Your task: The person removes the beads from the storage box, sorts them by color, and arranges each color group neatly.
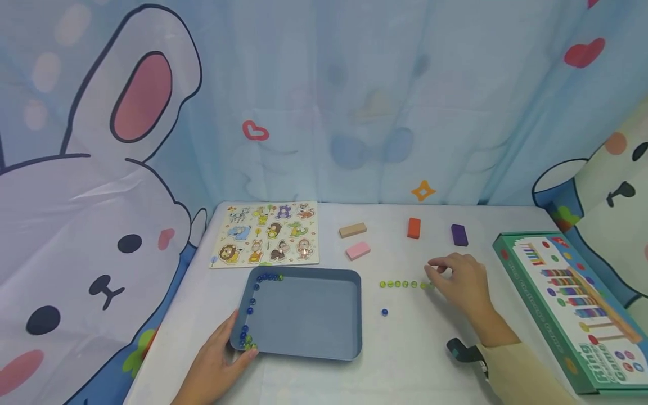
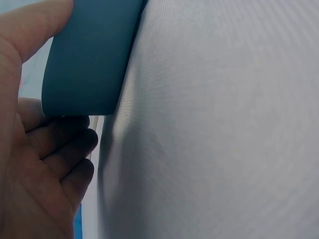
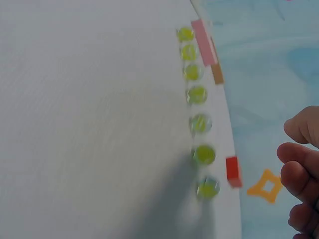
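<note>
My left hand grips the near left corner of a blue-grey tray, thumb at the rim and fingers at the outer wall. The left wrist view shows the tray's corner between thumb and curled fingers. Blue marbles and some yellow-green ones lie along the tray's left side. Right of the tray, several yellow-green marbles form a row on the white table. Above that row's right end hovers my right hand, fingers loosely bent, holding nothing visible. A single blue marble lies below the row.
An animal puzzle board lies behind the tray. Wooden blocks stand about: natural, pink, red and purple. A green toy box lies at the right. A cartoon curtain hangs behind.
</note>
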The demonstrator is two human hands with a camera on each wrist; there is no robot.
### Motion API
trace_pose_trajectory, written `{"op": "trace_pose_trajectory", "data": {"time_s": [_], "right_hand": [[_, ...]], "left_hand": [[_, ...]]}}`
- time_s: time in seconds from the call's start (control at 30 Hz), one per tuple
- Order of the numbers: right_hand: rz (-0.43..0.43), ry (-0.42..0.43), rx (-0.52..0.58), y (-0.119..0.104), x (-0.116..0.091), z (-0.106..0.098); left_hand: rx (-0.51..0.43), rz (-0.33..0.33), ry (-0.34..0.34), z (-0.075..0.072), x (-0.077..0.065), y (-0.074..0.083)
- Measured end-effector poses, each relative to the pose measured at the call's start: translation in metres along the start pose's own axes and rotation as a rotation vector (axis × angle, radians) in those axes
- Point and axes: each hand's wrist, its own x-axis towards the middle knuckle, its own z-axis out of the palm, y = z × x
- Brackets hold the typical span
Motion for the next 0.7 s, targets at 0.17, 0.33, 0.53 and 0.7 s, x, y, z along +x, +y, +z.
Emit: {"op": "trace_pose_trajectory", "data": {"time_s": [0.17, 0.33, 0.53, 0.7], "right_hand": [[-0.046, -0.011, 0.030, -0.029, 0.013, 0.006], [-0.128, -0.029, 0.046, -0.065, 0.027, 0.015], [-0.239, -0.047, 0.058, -0.113, 0.038, 0.029], [-0.298, -0.067, 0.100, -0.156, 0.044, 0.043]], "left_hand": [[0.006, 0.023, 0.018, 0.000, 0.000, 0.001], [0.010, 0.030, 0.029, 0.001, 0.000, 0.001], [0.014, 0.033, 0.033, 0.001, 0.000, 0.000], [0.007, 0.010, 0.018, 0.000, 0.000, 0.001]]}}
